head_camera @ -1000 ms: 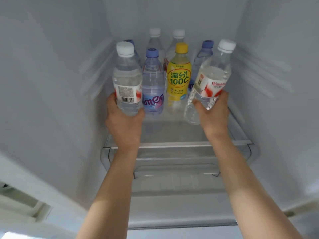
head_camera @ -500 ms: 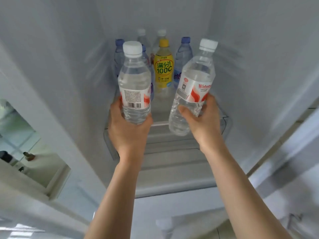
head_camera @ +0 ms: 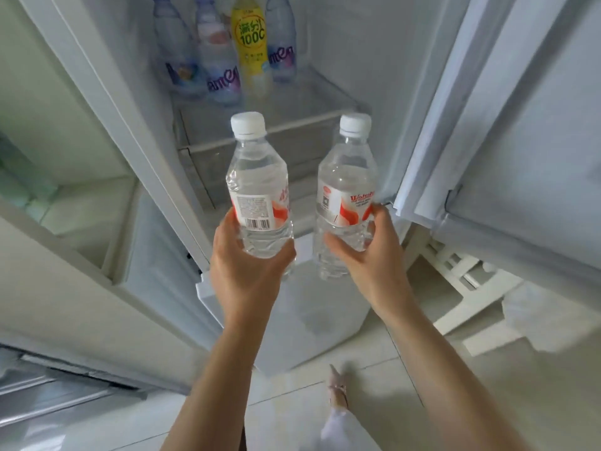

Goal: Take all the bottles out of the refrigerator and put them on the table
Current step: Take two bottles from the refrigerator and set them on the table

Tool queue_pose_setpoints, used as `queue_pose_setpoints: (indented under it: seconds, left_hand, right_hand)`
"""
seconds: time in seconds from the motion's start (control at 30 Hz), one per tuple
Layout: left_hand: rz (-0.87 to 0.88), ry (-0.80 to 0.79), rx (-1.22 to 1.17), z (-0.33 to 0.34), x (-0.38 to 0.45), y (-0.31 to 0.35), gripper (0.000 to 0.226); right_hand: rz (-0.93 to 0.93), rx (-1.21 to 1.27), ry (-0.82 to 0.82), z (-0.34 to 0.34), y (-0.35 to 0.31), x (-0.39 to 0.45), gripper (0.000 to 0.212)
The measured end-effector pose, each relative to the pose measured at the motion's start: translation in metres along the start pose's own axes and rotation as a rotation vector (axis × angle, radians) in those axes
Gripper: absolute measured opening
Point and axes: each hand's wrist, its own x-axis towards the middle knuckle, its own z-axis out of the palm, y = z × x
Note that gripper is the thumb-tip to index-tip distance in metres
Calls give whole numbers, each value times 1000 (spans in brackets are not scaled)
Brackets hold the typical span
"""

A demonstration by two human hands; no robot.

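- Two clear water bottles were in my hands, both out in front of the open refrigerator (head_camera: 325,60), neither resting on anything.
- My left hand (head_camera: 247,275) had its grip curled round the lower body of the left water bottle (head_camera: 258,187), thumb on the side facing the other bottle, fingers wrapped behind; its barcode label faced me.
- My right hand (head_camera: 367,255) had its grip curled round the lower half of the right water bottle (head_camera: 346,196), thumb across the front below the red-and-white label, fingertips showing at the far edge by the refrigerator's right door seal.
- Both held bottles stood nearly upright, white caps on, just beside each other but not touching.
- Further back in the refrigerator, on the glass shelf (head_camera: 309,92), the other bottles stood in a cluster: a yellow bottle (head_camera: 252,47) marked "100C", with a purple-labelled bottle (head_camera: 283,43) just to its right.
- To the left of the yellow bottle stood two more purple-labelled bottles (head_camera: 221,66), and I could not tell whether another stood behind them, for the tops were cut off by the frame.
- Below the shelf, inside the refrigerator, a clear drawer (head_camera: 208,164) showed behind the held bottles.
- Beneath the refrigerator's open door lay a pale tiled floor (head_camera: 406,369), with my foot (head_camera: 338,388) on it.
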Motion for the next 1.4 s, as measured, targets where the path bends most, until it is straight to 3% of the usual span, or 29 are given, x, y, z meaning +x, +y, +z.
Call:
queue_pose_setpoints:
  seconds: [0.33, 0.7, 1.07, 1.4]
  left_hand:
    - [-20, -424, 33, 8, -130, -31, 76]
    - [35, -799, 147, 77, -289, -1, 81]
    - [-28, -1029, 163, 163, -485, 56, 76]
    - [53, -1142, 205, 242, -553, 100, 75]
  right_hand:
    - [316, -90, 167, -78, 36, -156, 49]
    - [600, -161, 473, -220, 78, -293, 59]
    - [758, -124, 623, -398, 128, -410, 54]
    - [800, -56, 739, -505, 162, -412, 52]
